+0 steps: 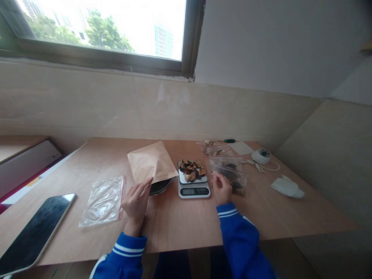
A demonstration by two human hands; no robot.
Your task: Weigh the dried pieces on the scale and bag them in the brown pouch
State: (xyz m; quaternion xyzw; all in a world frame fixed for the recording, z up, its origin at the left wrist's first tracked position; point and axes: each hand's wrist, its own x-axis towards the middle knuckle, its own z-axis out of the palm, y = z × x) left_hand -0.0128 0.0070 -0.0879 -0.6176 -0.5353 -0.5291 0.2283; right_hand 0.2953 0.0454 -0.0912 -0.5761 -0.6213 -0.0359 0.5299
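Note:
My left hand (136,201) pinches the near edge of a brown kraft paper bag (151,161). The bag lies tilted over a dark round dish (159,187), hiding most of it. Just right of the bag stands a white digital kitchen scale (194,192), its platform heaped with dried brown slices (192,169) that look like mushrooms. My right hand (222,188) is beside the scale, fingers curled together; whatever is between them is too small to make out. Close behind that hand lie clear zip bags (228,166) with dark pieces inside.
A clear zip bag (103,199) lies at the left, near a large phone or tablet (37,228). Farther back are more zip bags (216,149), a paper sheet (241,148) and a green-handled tool (229,141). To the right sit a white dome camera (260,155) and a crumpled white tissue (287,187).

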